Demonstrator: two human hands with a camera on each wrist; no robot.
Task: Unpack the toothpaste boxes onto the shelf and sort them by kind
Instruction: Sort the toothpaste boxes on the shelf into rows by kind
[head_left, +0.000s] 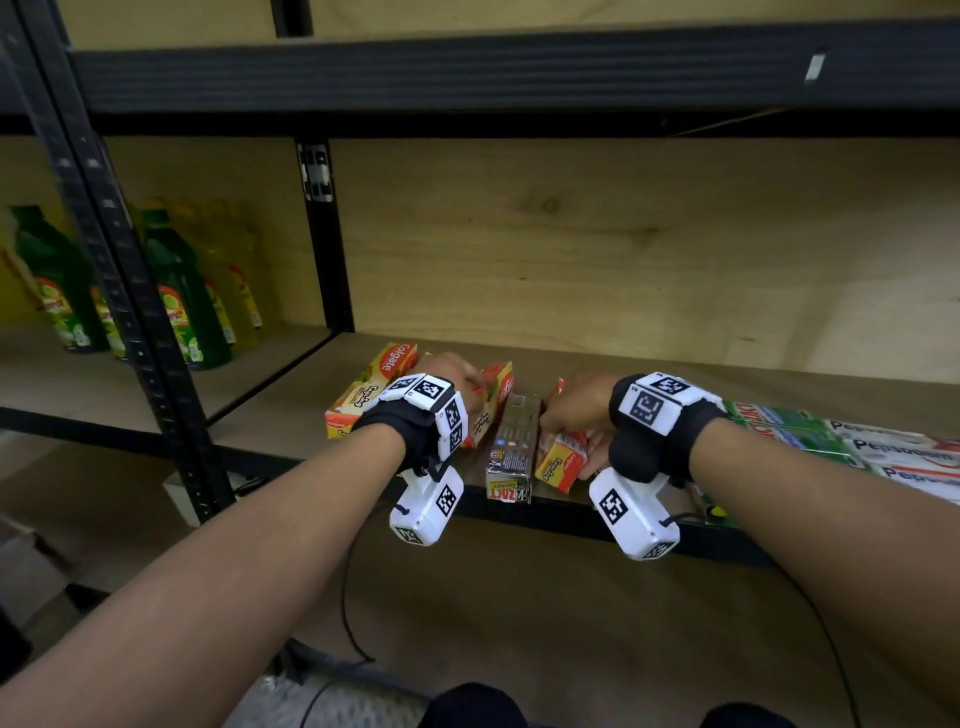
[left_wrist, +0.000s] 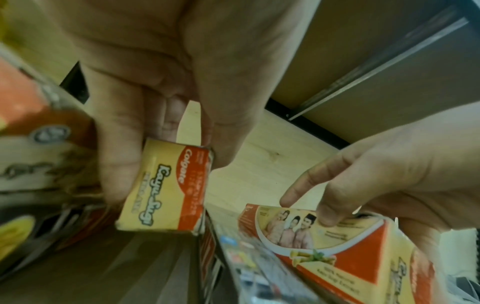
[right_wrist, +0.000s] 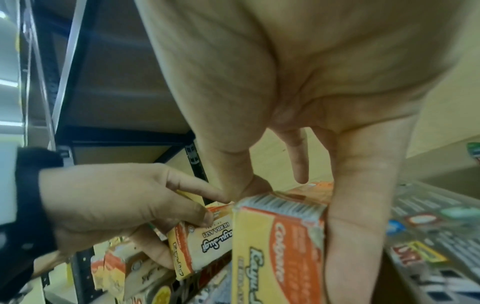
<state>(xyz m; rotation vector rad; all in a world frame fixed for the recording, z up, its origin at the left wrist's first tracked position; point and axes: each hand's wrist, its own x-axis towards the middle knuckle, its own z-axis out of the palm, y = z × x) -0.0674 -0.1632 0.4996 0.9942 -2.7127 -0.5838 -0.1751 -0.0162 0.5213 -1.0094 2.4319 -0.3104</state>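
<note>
Now one yellow Colgate box (left_wrist: 166, 189) gripped by left hand (head_left: 457, 379), another Colgate box (right_wrist: 278, 251) pinched by right hand (head_left: 571, 410) (both over shelf (head_left: 675, 384)).

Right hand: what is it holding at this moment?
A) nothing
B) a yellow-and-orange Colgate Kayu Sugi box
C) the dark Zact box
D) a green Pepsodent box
B: the right hand has thumb and fingers clamped on a yellow-and-orange Colgate box; the dark Zact box lies untouched on the shelf between the hands.
</note>
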